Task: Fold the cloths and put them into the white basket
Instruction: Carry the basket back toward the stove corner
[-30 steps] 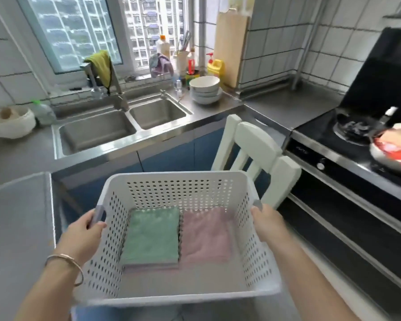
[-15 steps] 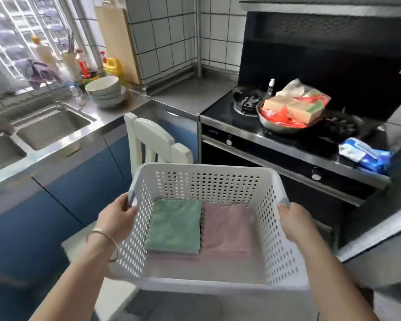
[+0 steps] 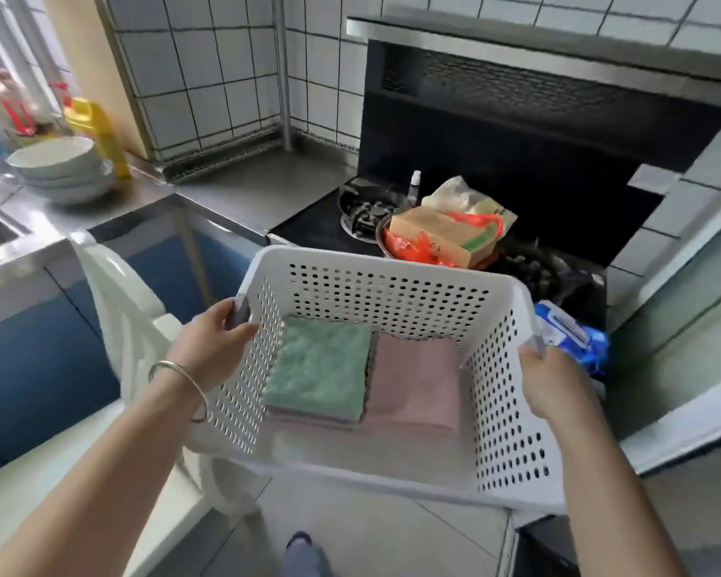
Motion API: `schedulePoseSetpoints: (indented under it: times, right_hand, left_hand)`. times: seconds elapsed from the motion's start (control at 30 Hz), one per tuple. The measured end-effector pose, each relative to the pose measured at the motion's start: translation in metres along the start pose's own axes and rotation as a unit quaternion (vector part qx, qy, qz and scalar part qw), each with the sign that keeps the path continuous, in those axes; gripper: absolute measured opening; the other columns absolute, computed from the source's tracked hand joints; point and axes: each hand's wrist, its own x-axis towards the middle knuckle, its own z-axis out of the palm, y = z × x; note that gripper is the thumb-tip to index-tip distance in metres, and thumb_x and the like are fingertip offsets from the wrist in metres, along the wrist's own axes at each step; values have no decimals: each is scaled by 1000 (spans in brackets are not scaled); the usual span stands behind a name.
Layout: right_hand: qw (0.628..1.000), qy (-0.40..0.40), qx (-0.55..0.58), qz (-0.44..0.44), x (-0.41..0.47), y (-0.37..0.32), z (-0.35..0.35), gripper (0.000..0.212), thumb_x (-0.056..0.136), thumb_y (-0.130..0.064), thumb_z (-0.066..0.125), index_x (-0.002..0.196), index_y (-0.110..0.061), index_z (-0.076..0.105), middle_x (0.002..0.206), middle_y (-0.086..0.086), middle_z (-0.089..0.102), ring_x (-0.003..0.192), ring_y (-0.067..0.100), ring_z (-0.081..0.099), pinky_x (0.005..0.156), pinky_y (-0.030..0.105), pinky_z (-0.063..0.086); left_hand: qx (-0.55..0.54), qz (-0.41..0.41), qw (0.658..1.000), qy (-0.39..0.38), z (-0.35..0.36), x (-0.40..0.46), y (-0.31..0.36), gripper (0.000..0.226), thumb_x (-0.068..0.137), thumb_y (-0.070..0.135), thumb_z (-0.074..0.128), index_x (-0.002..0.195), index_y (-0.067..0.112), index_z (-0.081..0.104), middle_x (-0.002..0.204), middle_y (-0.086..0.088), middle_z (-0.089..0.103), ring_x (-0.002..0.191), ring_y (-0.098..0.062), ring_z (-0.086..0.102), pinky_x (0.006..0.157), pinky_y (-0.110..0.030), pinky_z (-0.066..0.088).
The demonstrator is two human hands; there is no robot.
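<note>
A white-tiled kitchen corner with a stainless steel counter (image 3: pixel 242 193) and a black gas hob (image 3: pixel 317 226) under a dark extractor hood (image 3: pixel 537 77) fills the background. In front of it, a white basket (image 3: pixel 392 285) with perforated walls is held up off any surface between two bare hands. The left hand (image 3: pixel 213 347) wraps its fingers round the grey handle on the basket's left rim; a thin metal bangle (image 3: pixel 180 387) circles that wrist. The right hand (image 3: pixel 552 385) grips the matching handle on the right rim, fingers curled over the edge.

Inside the basket, between the hands, two piles of folded cloths lie flat on the floor of it, side by side and touching: a green cloth (image 3: pixel 319 368) tops the pile nearer the left hand, a pink cloth (image 3: pixel 415 383) the one nearer the right hand.

Beyond the basket's far wall, a metal pan (image 3: pixel 386 239) on the hob holds a cardboard box (image 3: pixel 442 235) and red and clear plastic bags. Just past the right hand lies a blue and white packet (image 3: pixel 571 331). To the outer side of the left hand stands a white chair (image 3: pixel 121 310), its back just beside the basket's left wall. Further off on that side, stacked white bowls (image 3: pixel 59 168) and a yellow bottle (image 3: pixel 96 131) sit on the counter. Below the basket, grey floor tiles and the tip of a blue shoe (image 3: pixel 304 547) show.
</note>
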Motion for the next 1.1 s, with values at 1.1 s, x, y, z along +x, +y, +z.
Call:
schedulePoseSetpoints:
  times: [1.1]
  right_hand:
    - [937, -181, -83, -287, 461, -652, 346, 44, 88, -36, 49, 120, -7, 55, 108, 14, 59, 101, 37, 60, 83, 40, 52]
  left_hand:
    - [-170, -225, 929, 241, -70, 584, -64, 21, 94, 14, 46, 108, 25, 57, 60, -1, 51, 54, -17, 43, 53, -27, 35]
